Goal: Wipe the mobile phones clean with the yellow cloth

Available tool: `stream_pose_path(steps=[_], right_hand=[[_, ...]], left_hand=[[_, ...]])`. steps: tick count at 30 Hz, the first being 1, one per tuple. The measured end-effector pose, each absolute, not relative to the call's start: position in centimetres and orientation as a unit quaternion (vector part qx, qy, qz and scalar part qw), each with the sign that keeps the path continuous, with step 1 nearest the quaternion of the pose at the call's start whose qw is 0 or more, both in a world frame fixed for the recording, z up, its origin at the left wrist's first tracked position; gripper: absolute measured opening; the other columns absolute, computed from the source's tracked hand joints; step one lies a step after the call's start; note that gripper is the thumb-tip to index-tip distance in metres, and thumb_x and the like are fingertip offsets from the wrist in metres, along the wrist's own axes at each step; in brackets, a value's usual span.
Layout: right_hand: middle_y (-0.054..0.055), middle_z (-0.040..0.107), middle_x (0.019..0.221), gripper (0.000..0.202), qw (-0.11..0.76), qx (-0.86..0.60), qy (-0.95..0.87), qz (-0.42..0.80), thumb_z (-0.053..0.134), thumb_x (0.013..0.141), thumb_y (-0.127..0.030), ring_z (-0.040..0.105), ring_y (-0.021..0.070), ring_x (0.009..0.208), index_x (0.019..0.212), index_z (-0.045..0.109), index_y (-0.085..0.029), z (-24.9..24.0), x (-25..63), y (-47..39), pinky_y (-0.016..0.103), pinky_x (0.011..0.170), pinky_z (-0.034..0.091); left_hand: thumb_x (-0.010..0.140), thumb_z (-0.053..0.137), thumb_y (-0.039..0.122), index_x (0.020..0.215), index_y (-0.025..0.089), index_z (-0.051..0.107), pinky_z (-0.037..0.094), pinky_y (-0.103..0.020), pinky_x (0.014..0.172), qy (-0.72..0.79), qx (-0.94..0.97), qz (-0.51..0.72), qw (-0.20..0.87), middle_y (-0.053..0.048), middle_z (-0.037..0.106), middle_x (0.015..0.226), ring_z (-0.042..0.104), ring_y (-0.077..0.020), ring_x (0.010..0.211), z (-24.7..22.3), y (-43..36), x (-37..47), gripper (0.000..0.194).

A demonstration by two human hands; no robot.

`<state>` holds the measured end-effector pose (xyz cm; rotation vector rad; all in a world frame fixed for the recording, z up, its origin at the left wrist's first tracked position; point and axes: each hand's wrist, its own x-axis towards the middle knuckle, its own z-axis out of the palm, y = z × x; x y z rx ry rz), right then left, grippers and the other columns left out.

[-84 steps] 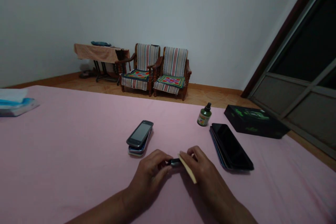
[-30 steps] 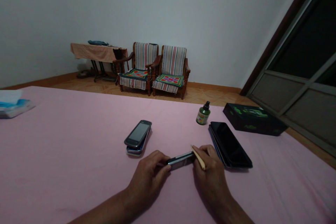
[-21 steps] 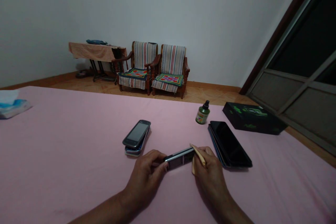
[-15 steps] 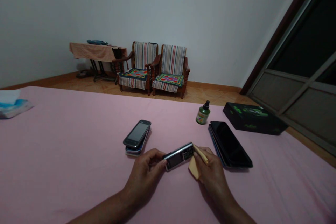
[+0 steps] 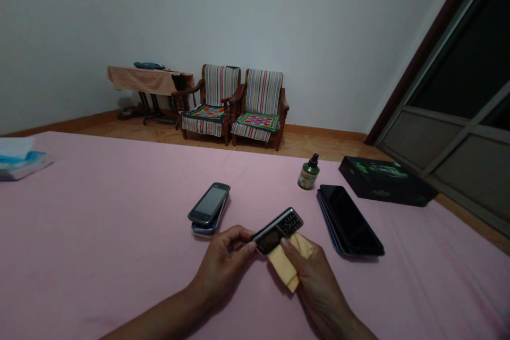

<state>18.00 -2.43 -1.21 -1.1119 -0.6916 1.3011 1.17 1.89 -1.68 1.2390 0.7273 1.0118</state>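
A small keypad phone (image 5: 269, 241), dark-faced with a silver edge, is tilted above the pink cloth. Its screen end is pinched between thumb and fingers of my left hand (image 5: 225, 257). My right hand (image 5: 319, 276) grips a folded yellow cloth (image 5: 283, 268) against the phone's lower long side, the thumb lying near the screen. To the left of my hands sits a stack of phones, a grey touchscreen phone (image 5: 209, 203) on top. On the right lies another stack, topped by a black tablet (image 5: 350, 220).
Behind the tablet stack stand a green spray bottle (image 5: 308, 172) with a black top and a black box (image 5: 386, 180). A blue and white packet (image 5: 24, 163) lies at the far left of the pink cloth (image 5: 111, 212). Two wooden armchairs (image 5: 261, 95) stand against the wall.
My right hand has shifted the yellow cloth from the phone's keypad end to its lower side by the screen. The keypad end now shows uncovered, and the phone is angled more steeply.
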Motion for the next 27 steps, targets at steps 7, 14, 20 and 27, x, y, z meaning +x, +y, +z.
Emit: stream_pose_path(steps=[7,14,20,27], right_hand=[[0.003,0.062,0.085,0.022,0.566,-0.526,-0.485,0.411,0.059,0.090,-0.038,0.059,0.0171,0.074,0.098,0.064,-0.019,-0.4,18.2,-2.9,0.027,0.062,0.051],[0.010,0.056,0.108,0.034,0.426,-0.511,-0.731,0.150,0.043,0.094,-0.008,0.056,0.0233,0.102,0.119,0.059,-0.023,-0.3,19.5,-2.7,0.036,0.086,0.048],[0.007,0.055,0.105,0.033,0.361,-0.510,-0.757,0.190,0.045,0.093,-0.004,0.057,0.0206,0.095,0.114,0.060,-0.024,0.7,19.5,-2.8,0.032,0.081,0.049],[0.004,0.058,0.096,0.018,0.426,-0.573,-0.686,0.140,0.051,0.093,-0.011,0.057,0.0196,0.088,0.104,0.059,-0.022,0.2,22.0,-1.9,0.031,0.078,0.045]], left_hand=[[0.085,0.066,0.021,0.106,0.017,0.068,0.051,-0.036,0.080,0.346,0.665,0.443,0.491,-0.009,0.069,0.098,0.065,-0.0237,0.090,-1.3,1.7,0.9,0.022],[0.087,0.061,0.011,0.124,0.026,0.057,0.052,-0.030,0.073,0.252,0.771,0.498,0.307,-0.006,0.060,0.106,0.060,-0.0180,0.086,-0.8,0.8,0.1,0.040],[0.093,0.054,0.011,0.114,0.021,0.059,0.053,-0.030,0.079,0.225,0.812,0.471,0.262,-0.007,0.064,0.099,0.063,-0.0192,0.090,-1.0,1.0,-0.3,0.023],[0.096,0.054,0.015,0.115,0.014,0.057,0.055,-0.032,0.072,0.178,0.918,0.338,0.109,-0.012,0.068,0.099,0.065,-0.0218,0.083,-0.6,0.3,-0.7,0.019]])
